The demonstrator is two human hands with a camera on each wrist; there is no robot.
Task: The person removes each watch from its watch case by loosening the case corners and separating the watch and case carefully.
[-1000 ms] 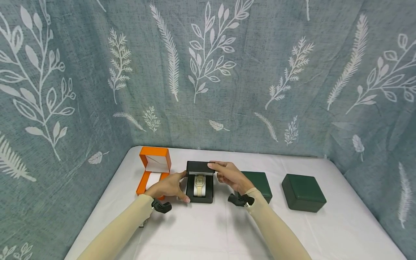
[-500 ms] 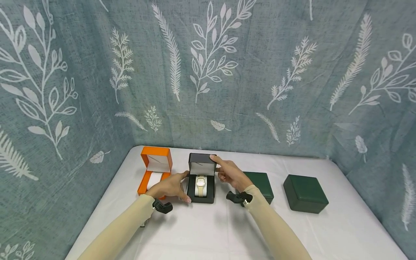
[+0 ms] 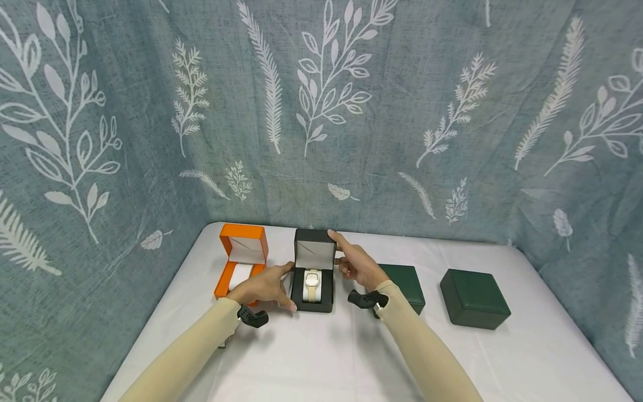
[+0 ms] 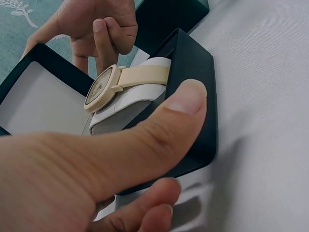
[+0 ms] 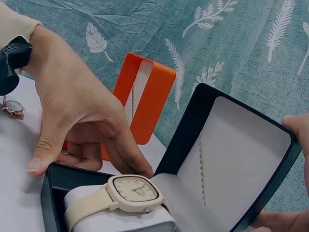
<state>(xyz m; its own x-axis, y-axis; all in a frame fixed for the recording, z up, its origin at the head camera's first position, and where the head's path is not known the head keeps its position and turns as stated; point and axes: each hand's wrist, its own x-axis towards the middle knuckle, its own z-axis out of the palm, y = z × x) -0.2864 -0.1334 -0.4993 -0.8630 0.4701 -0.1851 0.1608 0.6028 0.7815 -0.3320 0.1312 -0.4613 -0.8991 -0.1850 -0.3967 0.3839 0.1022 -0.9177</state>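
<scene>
A black watch box [image 3: 316, 307] stands on the white-covered table in the head view, its lid [image 3: 315, 237] raised upright. Inside, a cream square-faced watch [image 5: 137, 190] sits strapped round a white cushion [image 5: 126, 223]. My left hand [image 3: 266, 285] grips the box base along its left side, thumb on the front corner and index finger at the rear. With my right hand [image 3: 359, 266] I hold the lid's right edge, one fingertip on its top corner and other fingers curled below. The left wrist view shows my left thumb [image 4: 159, 128] pressed against the box's front wall.
An orange watch box [image 3: 244, 230] stands open to the left, a white cushion in it. Two closed green boxes [image 3: 402, 282] [image 3: 474, 296] are to the right. Another watch [image 5: 13, 107] lies near my left forearm. A patterned cloth [image 3: 321, 184] hangs behind the table.
My right hand has swung the black box's lid from partly raised to upright, exposing its white lining. My left hand has kept its place on the base.
</scene>
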